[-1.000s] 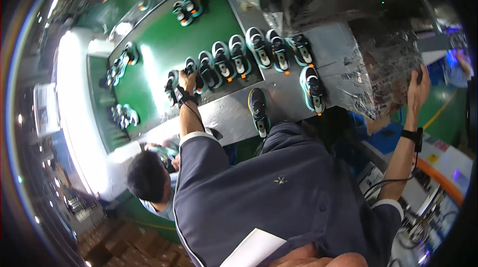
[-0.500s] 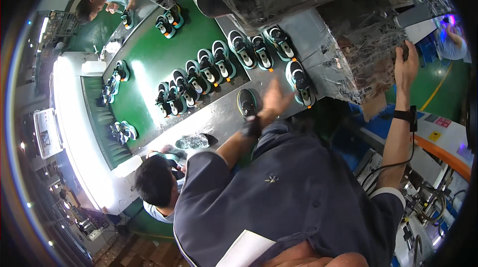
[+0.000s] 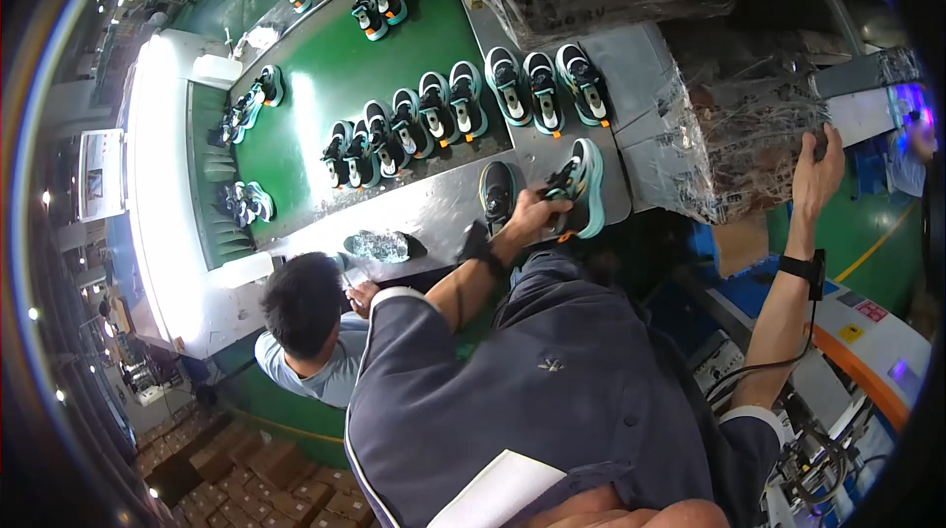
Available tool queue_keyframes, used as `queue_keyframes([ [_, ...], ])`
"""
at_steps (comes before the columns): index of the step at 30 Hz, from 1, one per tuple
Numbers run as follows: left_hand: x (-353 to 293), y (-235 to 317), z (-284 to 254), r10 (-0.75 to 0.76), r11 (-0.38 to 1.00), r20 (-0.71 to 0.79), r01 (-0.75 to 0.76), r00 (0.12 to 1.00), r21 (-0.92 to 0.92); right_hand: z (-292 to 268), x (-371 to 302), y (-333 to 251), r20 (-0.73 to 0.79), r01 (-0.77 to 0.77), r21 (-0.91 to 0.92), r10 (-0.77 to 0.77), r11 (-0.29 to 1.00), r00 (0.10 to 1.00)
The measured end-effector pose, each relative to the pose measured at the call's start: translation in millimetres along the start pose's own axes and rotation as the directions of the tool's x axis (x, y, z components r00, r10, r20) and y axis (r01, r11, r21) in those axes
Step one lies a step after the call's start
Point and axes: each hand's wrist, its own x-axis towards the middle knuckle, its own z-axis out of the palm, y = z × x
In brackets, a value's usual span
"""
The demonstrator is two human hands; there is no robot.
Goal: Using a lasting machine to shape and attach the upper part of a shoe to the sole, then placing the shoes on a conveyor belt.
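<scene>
Ahead of your fingers runs the green conveyor belt (image 3: pixel 315 104), carrying a slanting row of black-and-teal sneakers (image 3: pixel 419 124), and beyond your right hand (image 3: pixel 816 173) stands the big machine wrapped in clear plastic film (image 3: pixel 749 124). That hand reaches up against the wrapping, fingers curled on its edge; whether they grip anything you cannot tell. Your left hand (image 3: pixel 535 215) is at the work: its fingers are closed around the heel end of a teal-soled sneaker (image 3: pixel 581 188) lying on the grey metal apron (image 3: pixel 414 213) just off the belt. This looks like the pick-up step, with the shoe grasped but not lifted. The next move likely calls for a firm hold and a clean lift. A dark sneaker (image 3: pixel 498 193) sits just beside your fingers, on their left, and three more shoes (image 3: pixel 545 85) lie just past them, so little room is free. A seated co-worker (image 3: pixel 305 316) works below your left forearm, near a loose grey upper (image 3: pixel 379 245).
</scene>
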Motion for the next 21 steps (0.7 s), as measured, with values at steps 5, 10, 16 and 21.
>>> queue_keyframes([
  [5, -63.2, 57.4, -49.2, 0.238, 0.970, -0.086, -0.232, 0.967, 0.078, 3.3, 1.5, 17.6, -0.004, 0.014, 0.012, -0.014, 1.000, 1.000],
  [10, -10.4, 153.1, -82.8, 0.553, 0.817, -0.303, -0.432, 0.776, 0.382, -1.6, -1.2, 6.2, 0.000, -0.014, -0.023, 0.014, 1.000, 1.000],
  [16, 96.0, 176.6, -134.8, 0.675, 0.341, -0.280, 0.047, 0.683, 0.939, 4.6, 0.5, -0.7, -0.013, 0.021, -0.014, -0.021, 1.000, 1.000],
  [21, 73.8, 161.0, -103.6, 0.626, 0.433, -0.301, 0.000, 0.719, 0.901, 2.3, -4.7, 13.1, -0.024, -0.042, -0.050, 0.041, 0.998, 0.999],
])
